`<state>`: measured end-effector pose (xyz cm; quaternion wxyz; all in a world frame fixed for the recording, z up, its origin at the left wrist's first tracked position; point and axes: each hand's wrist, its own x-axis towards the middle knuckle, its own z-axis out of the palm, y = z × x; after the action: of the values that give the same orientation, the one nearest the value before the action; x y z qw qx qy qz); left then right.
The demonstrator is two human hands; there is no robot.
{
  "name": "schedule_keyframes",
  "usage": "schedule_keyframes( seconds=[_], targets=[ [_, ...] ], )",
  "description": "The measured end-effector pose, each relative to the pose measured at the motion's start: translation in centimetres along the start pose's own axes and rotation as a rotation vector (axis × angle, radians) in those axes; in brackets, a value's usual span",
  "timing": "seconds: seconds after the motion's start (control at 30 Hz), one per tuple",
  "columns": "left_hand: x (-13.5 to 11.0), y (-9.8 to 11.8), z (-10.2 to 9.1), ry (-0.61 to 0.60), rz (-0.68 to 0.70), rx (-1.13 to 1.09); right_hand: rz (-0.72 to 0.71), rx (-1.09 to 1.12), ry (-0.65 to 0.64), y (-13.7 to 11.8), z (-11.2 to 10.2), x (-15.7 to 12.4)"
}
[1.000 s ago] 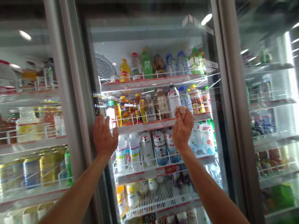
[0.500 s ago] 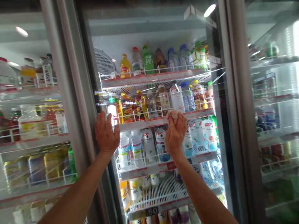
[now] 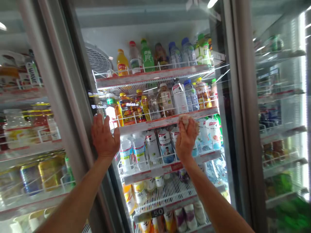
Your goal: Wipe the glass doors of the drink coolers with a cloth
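Observation:
I face a glass-door drinks fridge (image 3: 218,38). My left hand (image 3: 104,137) lies flat, fingers stretched upward, against the left edge of the glass door beside the metal frame (image 3: 60,97). My right hand (image 3: 186,139) is closed round a crumpled pale wad, perhaps a cloth or tissue (image 3: 186,120), pressed against the glass in front of the second shelf (image 3: 167,121). Behind the glass stand rows of bottles: orange and green ones on the top shelf (image 3: 145,58) and white-labelled ones (image 3: 152,147) at hand height.
To the left is another fridge door (image 3: 29,129) with cans and bottles. A further glass door (image 3: 282,106) is on the right, past a grey upright frame (image 3: 245,113). A price tag reading 50 (image 3: 157,212) sits on a lower wire shelf.
My right hand with the wad has slid down and a little left on the glass, then slightly right. My left hand stays flat at the door edge. The view has shifted.

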<state>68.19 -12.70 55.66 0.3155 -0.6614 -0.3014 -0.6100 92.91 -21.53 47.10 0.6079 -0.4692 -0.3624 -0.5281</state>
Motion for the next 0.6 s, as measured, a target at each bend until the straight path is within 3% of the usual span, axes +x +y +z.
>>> schedule_keyframes(
  seconds=[0.07, 0.13, 0.2, 0.27, 0.4, 0.5, 0.6],
  targets=[
    [0.0, -0.1, 0.0, 0.003, 0.006, -0.004, -0.118, 0.044, -0.107, -2.8, 0.1, -1.7],
    [0.1, -0.1, 0.0, 0.004, 0.01, -0.015, -0.337, 0.105, -0.263, -5.4, 0.0, -3.9],
    [0.1, -0.1, -0.1, 0.0, 0.011, -0.028, -0.475, 0.14, -0.348, -5.8, -0.4, -5.2],
    [0.0, 0.0, -0.1, -0.004, 0.004, -0.038, -0.43, 0.125, -0.32, -3.6, -1.1, -4.8],
    [0.1, 0.3, -0.1, -0.005, -0.015, -0.06, -0.106, 0.017, -0.066, 2.0, -1.7, -1.8],
    [0.4, 0.3, -0.1, 0.005, -0.015, -0.069, -0.068, 0.011, -0.073, 0.7, -1.4, -1.9],
    [0.3, 0.2, -0.3, -0.008, -0.023, -0.076, -0.318, 0.091, -0.288, -2.9, -1.3, -4.0]
  ],
)
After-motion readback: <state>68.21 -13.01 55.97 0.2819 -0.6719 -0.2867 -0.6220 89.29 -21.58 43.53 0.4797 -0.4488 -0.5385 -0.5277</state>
